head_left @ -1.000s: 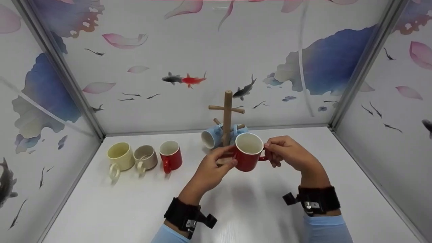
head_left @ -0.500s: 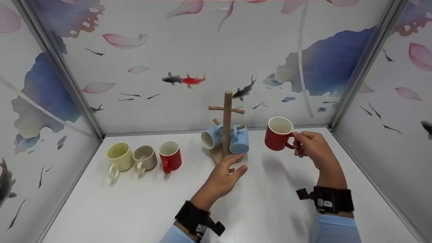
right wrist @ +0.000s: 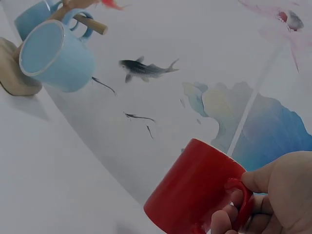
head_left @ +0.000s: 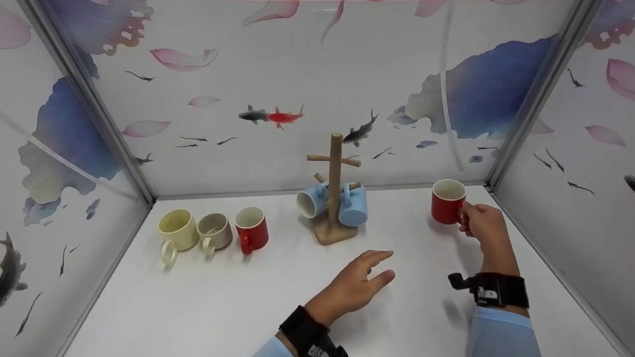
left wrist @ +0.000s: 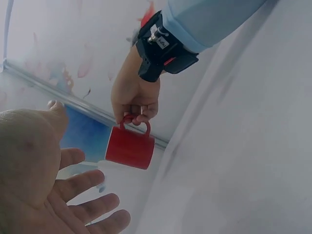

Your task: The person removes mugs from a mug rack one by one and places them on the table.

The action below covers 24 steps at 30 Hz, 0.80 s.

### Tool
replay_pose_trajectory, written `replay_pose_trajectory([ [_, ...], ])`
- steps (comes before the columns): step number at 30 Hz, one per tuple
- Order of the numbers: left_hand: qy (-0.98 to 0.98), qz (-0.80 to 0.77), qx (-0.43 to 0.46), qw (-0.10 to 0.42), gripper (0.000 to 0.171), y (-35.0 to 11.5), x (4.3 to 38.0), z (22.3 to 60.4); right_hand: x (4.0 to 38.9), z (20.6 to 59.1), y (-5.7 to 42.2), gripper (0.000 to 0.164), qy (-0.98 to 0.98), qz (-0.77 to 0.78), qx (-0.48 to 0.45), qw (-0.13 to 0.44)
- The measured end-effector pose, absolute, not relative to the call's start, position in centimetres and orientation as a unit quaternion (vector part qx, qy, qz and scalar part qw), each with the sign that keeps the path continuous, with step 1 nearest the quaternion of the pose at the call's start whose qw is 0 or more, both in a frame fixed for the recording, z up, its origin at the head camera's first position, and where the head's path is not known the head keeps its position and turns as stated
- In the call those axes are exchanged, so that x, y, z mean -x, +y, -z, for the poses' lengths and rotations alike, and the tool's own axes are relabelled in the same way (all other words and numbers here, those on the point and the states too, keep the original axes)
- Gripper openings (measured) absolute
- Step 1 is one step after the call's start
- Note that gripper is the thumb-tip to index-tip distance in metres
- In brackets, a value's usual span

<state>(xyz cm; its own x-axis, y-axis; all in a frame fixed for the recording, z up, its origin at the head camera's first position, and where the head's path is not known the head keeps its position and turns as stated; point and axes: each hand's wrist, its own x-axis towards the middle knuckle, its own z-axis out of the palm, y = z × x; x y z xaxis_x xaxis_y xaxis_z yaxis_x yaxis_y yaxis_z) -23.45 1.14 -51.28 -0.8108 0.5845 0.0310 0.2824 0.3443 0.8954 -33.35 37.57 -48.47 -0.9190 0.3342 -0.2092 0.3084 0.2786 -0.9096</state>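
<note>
The red mug [head_left: 445, 203] is pinched by its handle [right wrist: 249, 204] in the right grip [head_left: 485, 223] near the table's [head_left: 198, 307] far-right corner; the left grip [head_left: 351, 286] is spread, empty. The mug should be kept level until released.

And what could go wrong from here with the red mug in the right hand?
The right hand holds the red mug by its handle alone, so it might tip or slip. The left hand is apart from it and may not steady it in time. Swung toward the wooden stand, the mug could knock the nearer hanging blue mug.
</note>
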Motion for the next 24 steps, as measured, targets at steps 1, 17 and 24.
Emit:
replay_pose_trajectory([
  [1,0.806,-0.505,-0.267,0.154,0.058,1.2,23.4,51.3,33.4,48.5,37.9,0.047,-0.795,-0.569,0.210,0.009],
  [17,0.811,-0.485,-0.275,0.178,0.060,2.2,22.3,51.8,33.2,51.1,41.0,0.044,-0.722,-0.618,0.307,0.053],
  [24,0.811,-0.478,-0.279,0.189,0.060,2.5,22.0,52.2,33.0,51.4,41.7,0.048,-0.703,-0.630,0.326,0.049],
])
